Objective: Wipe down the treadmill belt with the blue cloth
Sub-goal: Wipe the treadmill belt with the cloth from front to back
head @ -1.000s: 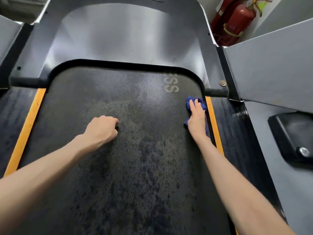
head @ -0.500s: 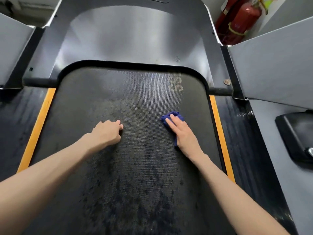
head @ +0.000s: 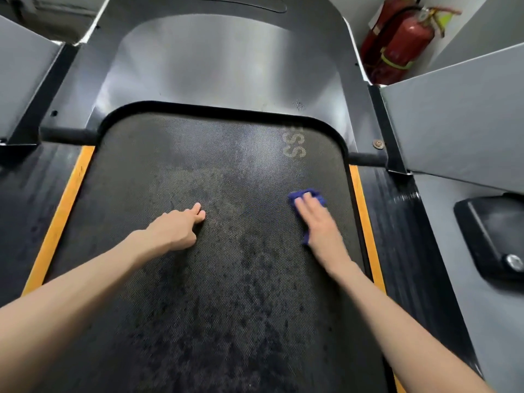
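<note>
Head view: the belt (head: 221,279) is seen from above, running away toward the motor cover (head: 221,66), with both bare arms reaching forward over it.
Cloth: the blue cloth (head: 307,195) lies flat on the belt near its right edge, just inside the right orange strip (head: 365,222); only its far corner and a sliver on the left show from under the palm.
Right hand: the right hand (head: 319,222) is laid flat on the cloth with fingers extended and close together; the cloth is pressed down rather than pinched.
Left hand: the left hand (head: 177,225) is rested on the belt near the middle, fingers loosely curled, nothing held; it is judged to serve as a brace.
Belt state: dark mottled blotches are spread across the middle and near part, while the far part near the faded lettering (head: 293,144) looks more even.
Step in hand: a wiping stroke on the right side of the belt is judged to be under way.
How it is done well: even pressure is best kept through the whole palm, so the cloth is not bunched or left behind.
Coverage: overlapping passes from strip to strip are advised, with the blotched middle worked next.
Risk: the cloth may be snagged at the gap beside the orange strip if it is pushed too far.
</note>
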{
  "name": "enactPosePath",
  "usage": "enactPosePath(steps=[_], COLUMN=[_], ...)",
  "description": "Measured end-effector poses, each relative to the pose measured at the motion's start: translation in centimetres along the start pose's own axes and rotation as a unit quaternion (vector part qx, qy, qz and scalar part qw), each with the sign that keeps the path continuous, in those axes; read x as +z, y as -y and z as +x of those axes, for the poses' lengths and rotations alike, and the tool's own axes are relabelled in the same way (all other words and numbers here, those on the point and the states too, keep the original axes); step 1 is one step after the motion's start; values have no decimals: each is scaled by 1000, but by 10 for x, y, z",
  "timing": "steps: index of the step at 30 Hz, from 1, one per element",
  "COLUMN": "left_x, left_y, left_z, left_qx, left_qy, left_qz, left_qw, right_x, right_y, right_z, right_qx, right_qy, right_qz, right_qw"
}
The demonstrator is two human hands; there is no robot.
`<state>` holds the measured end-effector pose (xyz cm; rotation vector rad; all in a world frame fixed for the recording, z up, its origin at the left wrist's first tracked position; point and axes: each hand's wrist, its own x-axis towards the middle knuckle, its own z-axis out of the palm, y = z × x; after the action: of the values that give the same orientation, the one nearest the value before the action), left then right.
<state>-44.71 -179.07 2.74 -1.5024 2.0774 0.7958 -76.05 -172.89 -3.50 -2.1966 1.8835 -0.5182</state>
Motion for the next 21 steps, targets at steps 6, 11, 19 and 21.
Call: enactPosePath(steps=[6, 11, 19, 21], left_x=[-3, 0, 0, -1], left_y=[2, -1, -1, -2], left_z=[0, 1, 0, 2], left_qx=[-5, -12, -8, -16], left_qy=[18, -2, 1, 0], left_qz=[-17, -10, 0, -2], left_qw=[1000, 1000, 1000, 1000], right_x=[26, 44, 11, 28], right_y=[66, 93, 17, 59], right_z=[26, -8, 18, 22], right_qx=[201, -154, 222, 186], right_qy=[-82, 68, -88, -102], right_qz=[63, 17, -27, 2], right_qw=[974, 986, 971, 977])
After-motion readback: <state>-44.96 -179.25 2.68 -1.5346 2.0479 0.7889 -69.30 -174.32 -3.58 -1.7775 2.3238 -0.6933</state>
